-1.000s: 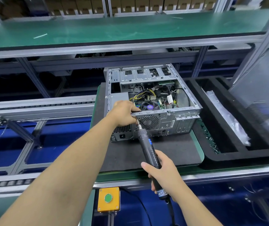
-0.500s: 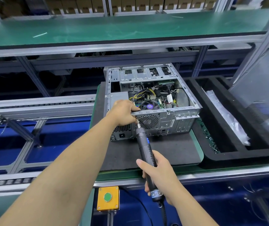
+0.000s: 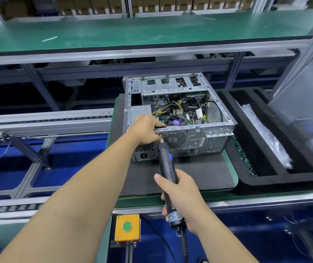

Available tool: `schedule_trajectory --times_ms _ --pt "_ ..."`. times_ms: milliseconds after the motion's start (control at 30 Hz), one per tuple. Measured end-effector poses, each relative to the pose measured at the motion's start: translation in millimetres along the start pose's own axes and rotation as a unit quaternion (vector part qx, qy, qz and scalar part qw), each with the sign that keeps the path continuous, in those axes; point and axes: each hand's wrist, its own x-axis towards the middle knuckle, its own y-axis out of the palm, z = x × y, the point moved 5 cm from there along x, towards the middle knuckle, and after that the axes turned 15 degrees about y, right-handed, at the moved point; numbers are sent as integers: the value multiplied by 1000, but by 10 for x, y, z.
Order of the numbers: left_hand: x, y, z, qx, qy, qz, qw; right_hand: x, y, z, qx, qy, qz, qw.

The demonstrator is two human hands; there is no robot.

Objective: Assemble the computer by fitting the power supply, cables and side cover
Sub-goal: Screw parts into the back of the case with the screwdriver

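Observation:
An open grey computer case (image 3: 199, 135) lies on its side on a dark mat, its rear panel facing me and its cables and fan visible inside. The power supply (image 3: 142, 154) sits in its left end. My left hand (image 3: 146, 130) grips the top edge of the rear panel, fingers curled near the screwdriver's tip. My right hand (image 3: 182, 194) holds a black electric screwdriver (image 3: 166, 168), whose bit touches the rear panel just left of the fan grille. The grey side cover (image 3: 307, 103) leans upright at the far right.
A black foam tray (image 3: 265, 175) to the right holds a plastic bag (image 3: 265, 133) and small screws. A yellow box with a green button (image 3: 127, 226) hangs below the bench's front edge. A roller conveyor (image 3: 38, 120) runs to the left. A green shelf (image 3: 132, 31) spans above.
My right hand has slid a little further up the screwdriver's body. The bit stays on the same spot of the rear panel, and my left hand has not moved.

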Motion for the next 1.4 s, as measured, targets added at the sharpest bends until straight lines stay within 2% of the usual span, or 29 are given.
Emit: schedule_trajectory --times_ms 167,400,500,567,633,733,800,867,1000,1100,1167,1267,1333,1400 --pt "10 -19 -18 19 1 13 1000 -3 5 65 9 10 10 1000" --pt "-14 -21 -61 20 29 4 999 62 -56 -22 -85 -41 -61 994" --pt "-28 -3 -48 29 15 30 999 98 -154 -56 -92 -63 -66 992" --pt "-41 -10 -6 -36 -24 35 998 108 -248 -64 -82 -71 -52 993" --pt "-46 -13 34 -132 -61 11 989 120 -313 -57 -88 -71 -47 993" --pt "-29 -37 58 -172 -77 -20 982 134 -272 -91 -41 -26 16 999" --pt "-21 -49 118 -245 -105 -86 960 100 -219 -176 16 8 99 995" --pt "-30 -43 155 -288 -124 -163 936 57 -222 -292 23 -3 112 993" --pt "-11 -43 -123 -121 -90 -251 956 65 -394 -436 78 -66 -7 995" --pt "213 -4 -700 -23 31 -287 957 181 -743 -321 134 -99 -101 981" --pt "424 161 -1168 -14 117 -227 967 249 -1061 -206 159 -113 -147 970" --pt "662 705 -1791 -6 201 -38 979 363 -1600 -128 176 -109 -206 956" --pt "750 1085 -1985 -15 194 38 980 460 -1970 -177 177 -89 -241 950" --pt "892 1416 -2086 -29 177 79 981 582 -2341 -259 181 -73 -261 945"
